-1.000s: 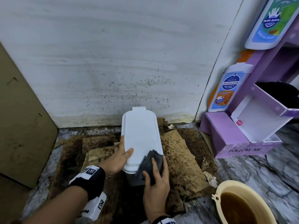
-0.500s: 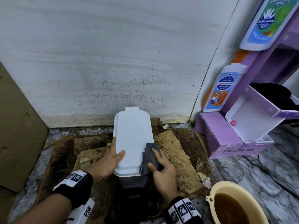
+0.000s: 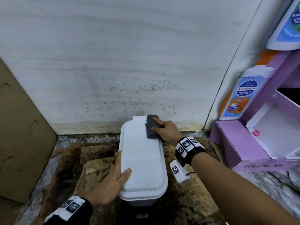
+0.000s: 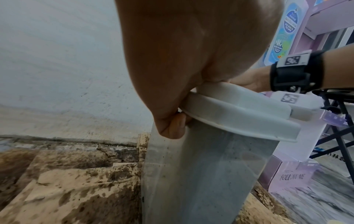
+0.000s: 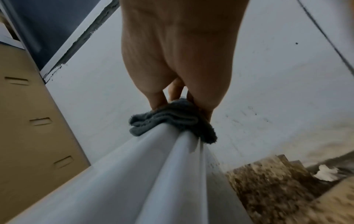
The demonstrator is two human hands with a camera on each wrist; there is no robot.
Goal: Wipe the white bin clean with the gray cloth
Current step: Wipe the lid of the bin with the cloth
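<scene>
The white bin (image 3: 142, 161) stands on the floor against the wall with its lid closed. My left hand (image 3: 113, 181) grips the lid's near left edge, thumb on top and a fingertip (image 4: 172, 127) curled under the rim (image 4: 239, 112). The gray cloth (image 3: 152, 127) lies folded on the lid's far right corner. My right hand (image 3: 164, 129) holds it there, a finger and the thumb on top. In the right wrist view the cloth (image 5: 168, 121) is bunched over the lid's edge (image 5: 134, 174) under my fingers (image 5: 157, 98).
Stained, damp cardboard (image 3: 97, 172) covers the floor around the bin. A purple display stand (image 3: 240, 143) with wash bottles (image 3: 241, 93) stands close on the right. A brown cardboard box (image 3: 19, 127) leans at the left. The spotted white wall (image 3: 129, 62) is just behind the bin.
My right hand slid the cloth from the lid's near end along its right side to the far corner by the wall. My left hand kept its hold on the near left edge.
</scene>
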